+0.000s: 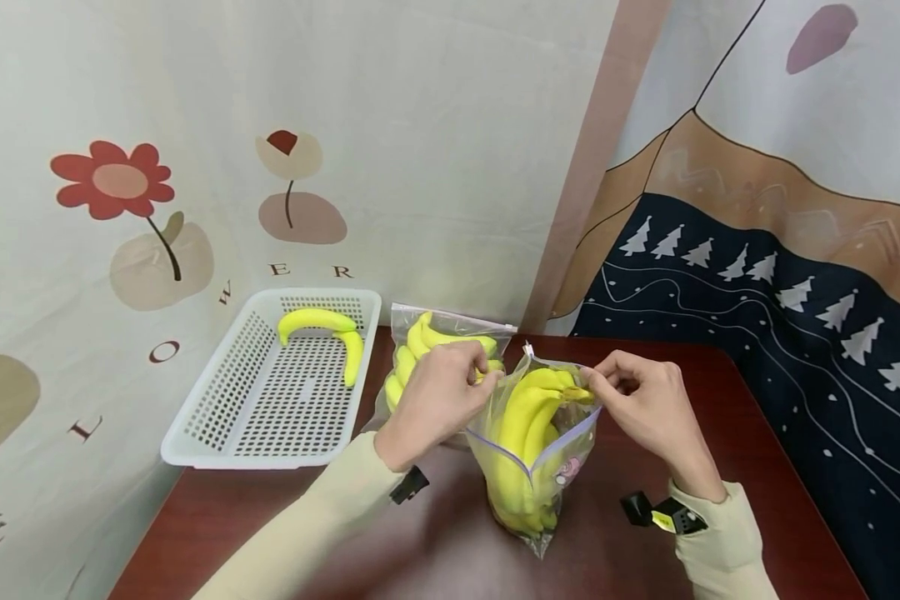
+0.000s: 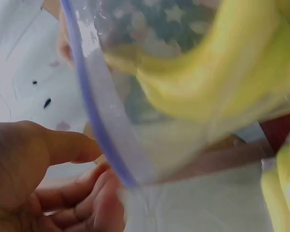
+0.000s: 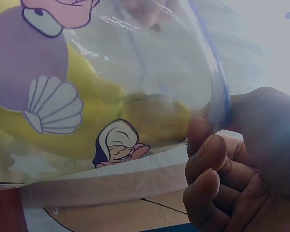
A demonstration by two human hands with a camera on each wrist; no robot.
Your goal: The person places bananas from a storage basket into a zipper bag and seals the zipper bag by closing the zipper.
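A clear zip bag [image 1: 487, 454] with a purple seal stands upright on the table, its mouth spread apart, with a bunch of bananas [image 1: 528, 417] inside, stems up. My left hand [image 1: 444, 396] pinches the left end of the rim between thumb and fingers; the purple seal strip [image 2: 94, 111] runs past the fingertips in the left wrist view. On the opposite side, my right hand [image 1: 648, 408] pinches the other end of the rim. Shells and other cartoon prints mark the bag's side in the right wrist view, where the bananas [image 3: 154, 116] show through the film.
Behind my left hand lies another zip bag [image 1: 465, 321] holding several bananas, partly hidden. A white perforated basket [image 1: 195, 433] at the left holds two loose bananas [image 1: 315, 319]. Everything stands on a dark red table [image 1: 607, 533], with a printed curtain [image 1: 435, 167] behind.
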